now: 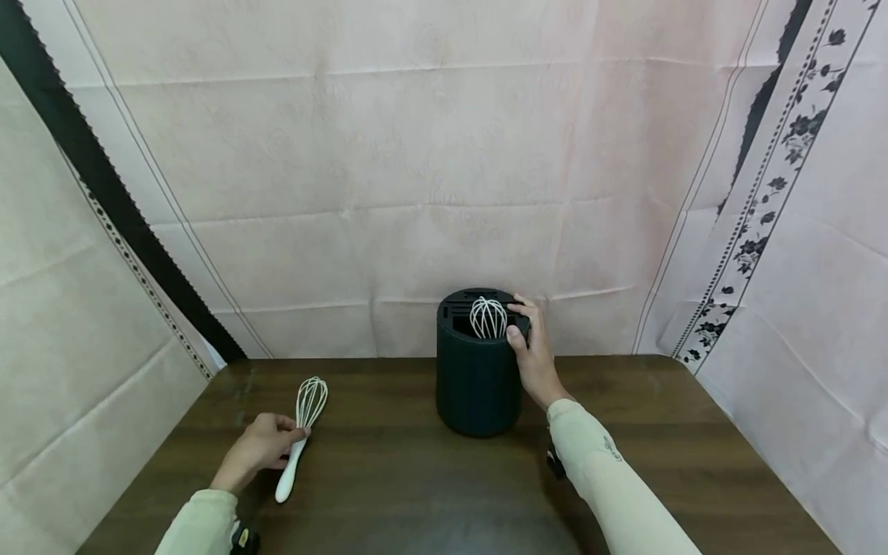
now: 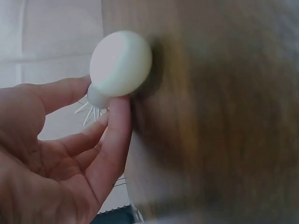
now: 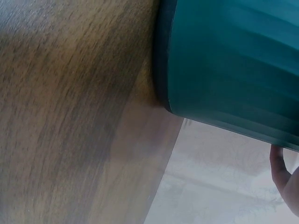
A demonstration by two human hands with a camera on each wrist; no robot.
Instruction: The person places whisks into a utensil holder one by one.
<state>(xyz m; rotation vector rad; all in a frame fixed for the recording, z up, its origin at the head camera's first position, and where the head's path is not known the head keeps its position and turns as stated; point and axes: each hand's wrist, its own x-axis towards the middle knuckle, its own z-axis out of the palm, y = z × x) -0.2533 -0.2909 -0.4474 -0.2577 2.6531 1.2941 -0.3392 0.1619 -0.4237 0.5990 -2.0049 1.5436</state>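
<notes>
A whisk [image 1: 287, 472] in my left hand [image 1: 262, 442], a container [image 1: 475, 385] gripped by my right hand [image 1: 534, 361].
I pinch the whisk's upper handle at the left of the table [image 1: 388, 493]; my right clasps the green container's rim, a second whisk [image 1: 489, 316] inside, wires up.

Curtained-off area, room type unclear: creased pale cloths [image 1: 416, 154] behind, beside wood-grain table [image 1: 388, 486].

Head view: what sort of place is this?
Likely a makeshift filming booth rather than a working kitchen: creased sheets hang on three sides of a brown table, where a utensil holder stands.
</notes>
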